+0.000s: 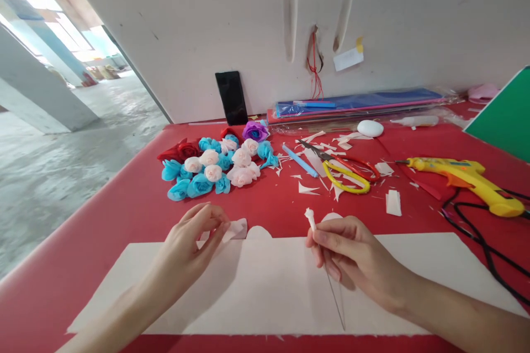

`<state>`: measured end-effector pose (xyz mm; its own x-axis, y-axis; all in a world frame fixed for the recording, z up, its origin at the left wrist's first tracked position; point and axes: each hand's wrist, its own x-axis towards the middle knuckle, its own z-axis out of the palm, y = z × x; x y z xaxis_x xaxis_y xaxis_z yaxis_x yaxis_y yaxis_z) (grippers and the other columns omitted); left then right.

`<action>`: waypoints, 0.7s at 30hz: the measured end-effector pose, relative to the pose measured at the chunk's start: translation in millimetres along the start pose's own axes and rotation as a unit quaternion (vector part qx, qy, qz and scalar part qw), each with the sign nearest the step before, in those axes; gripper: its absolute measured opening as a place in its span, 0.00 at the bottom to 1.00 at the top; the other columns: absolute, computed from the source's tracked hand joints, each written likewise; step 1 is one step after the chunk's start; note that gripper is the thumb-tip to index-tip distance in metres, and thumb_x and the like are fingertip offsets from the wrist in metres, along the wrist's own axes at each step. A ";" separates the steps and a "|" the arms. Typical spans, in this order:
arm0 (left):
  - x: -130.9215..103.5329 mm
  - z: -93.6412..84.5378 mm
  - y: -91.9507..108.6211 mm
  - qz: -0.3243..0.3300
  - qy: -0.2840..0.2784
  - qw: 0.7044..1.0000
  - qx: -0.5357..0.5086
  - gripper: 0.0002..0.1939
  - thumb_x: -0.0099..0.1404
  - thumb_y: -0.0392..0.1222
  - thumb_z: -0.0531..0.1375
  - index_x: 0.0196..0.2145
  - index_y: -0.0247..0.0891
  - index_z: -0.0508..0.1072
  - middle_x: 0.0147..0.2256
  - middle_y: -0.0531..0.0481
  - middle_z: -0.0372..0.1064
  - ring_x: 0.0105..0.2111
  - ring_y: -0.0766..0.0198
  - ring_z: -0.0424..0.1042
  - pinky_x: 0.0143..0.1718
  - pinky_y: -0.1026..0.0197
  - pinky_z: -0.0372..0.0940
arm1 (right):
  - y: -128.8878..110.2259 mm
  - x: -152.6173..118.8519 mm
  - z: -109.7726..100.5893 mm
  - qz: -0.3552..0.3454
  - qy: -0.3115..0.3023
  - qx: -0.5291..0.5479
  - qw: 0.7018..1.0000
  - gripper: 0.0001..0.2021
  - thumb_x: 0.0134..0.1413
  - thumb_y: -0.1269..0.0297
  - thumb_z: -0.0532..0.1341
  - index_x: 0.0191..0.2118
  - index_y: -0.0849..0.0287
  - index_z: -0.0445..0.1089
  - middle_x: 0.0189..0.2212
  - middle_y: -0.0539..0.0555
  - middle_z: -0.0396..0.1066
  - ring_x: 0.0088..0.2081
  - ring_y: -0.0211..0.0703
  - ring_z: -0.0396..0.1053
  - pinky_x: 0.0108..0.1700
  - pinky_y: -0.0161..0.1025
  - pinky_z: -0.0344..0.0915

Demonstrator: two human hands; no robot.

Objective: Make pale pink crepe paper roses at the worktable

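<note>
My right hand (pixel 351 248) pinches a thin wire stem (pixel 334 292) just below a small white paper bud (pixel 309 216). The wire slants down over a pale sheet (pixel 269 287) lying along the table's front. My left hand (pixel 196 234) is over the sheet's back edge, thumb and fingertips closed on a pale pink paper petal (pixel 239 228). Beside it lies a rounded petal (pixel 259 232), and another petal (pixel 332 216) shows partly behind my right hand.
Blue, pink, red and purple paper flowers (pixel 213 172) cluster at the back left. Scissors (pixel 345 174), a blue pen-like stick (pixel 300 160) and paper scraps lie right of centre. A yellow glue gun (pixel 467 174) with black cord is at right. A phone (pixel 231 97) leans against the wall.
</note>
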<state>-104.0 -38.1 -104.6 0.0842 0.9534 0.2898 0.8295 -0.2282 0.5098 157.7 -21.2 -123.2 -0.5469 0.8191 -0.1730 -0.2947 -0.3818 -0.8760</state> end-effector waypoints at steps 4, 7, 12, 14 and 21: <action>-1.3 -1.0 -2.5 -0.013 0.020 1.000 0.004 0.13 0.66 0.49 0.50 0.27 0.44 0.66 0.26 0.50 0.73 0.24 0.59 0.74 0.20 0.64 0.66 | -0.9 1.7 0.0 0.001 0.002 0.000 1.000 0.11 0.55 0.61 0.66 0.26 0.61 0.78 0.19 0.49 0.70 0.17 0.26 0.61 0.20 0.27 0.53; -1.8 -1.4 -3.6 -0.019 0.030 0.999 0.007 0.14 0.67 0.50 0.48 0.28 0.44 0.64 0.25 0.52 0.71 0.21 0.61 0.70 0.18 0.65 0.64 | -0.6 1.5 0.0 0.002 -0.001 -0.002 1.000 0.11 0.55 0.61 0.66 0.25 0.62 0.77 0.19 0.49 0.70 0.16 0.26 0.60 0.20 0.28 0.53; -2.8 1.6 -7.4 -0.003 0.031 0.999 0.019 0.13 0.67 0.50 0.50 0.29 0.44 0.66 0.28 0.51 0.72 0.26 0.59 0.73 0.21 0.64 0.66 | -0.7 1.1 0.0 -0.011 -0.005 -0.013 1.000 0.12 0.57 0.61 0.65 0.26 0.62 0.77 0.20 0.49 0.71 0.17 0.27 0.60 0.20 0.29 0.53; -3.1 1.3 -9.2 0.013 0.027 0.999 0.022 0.12 0.67 0.49 0.51 0.30 0.44 0.67 0.29 0.50 0.73 0.28 0.58 0.73 0.22 0.64 0.67 | -3.1 1.9 -0.1 -0.026 -0.013 -0.023 0.999 0.12 0.58 0.61 0.65 0.27 0.61 0.76 0.21 0.49 0.71 0.17 0.27 0.59 0.21 0.29 0.53; 4.4 -6.9 -6.1 0.089 0.044 0.995 0.007 0.08 0.67 0.45 0.53 0.32 0.47 0.70 0.31 0.54 0.76 0.31 0.57 0.75 0.36 0.59 0.69 | -29.7 1.4 6.1 -0.154 -0.036 -0.104 0.982 0.10 0.59 0.60 0.64 0.29 0.58 0.78 0.26 0.50 0.73 0.19 0.29 0.60 0.24 0.31 0.59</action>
<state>-112.4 -33.9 -100.8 0.1827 0.8766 0.4453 0.8132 -0.3893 0.4327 160.9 -11.3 -94.6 -0.5140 0.8462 0.1403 -0.2921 -0.0189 -0.9562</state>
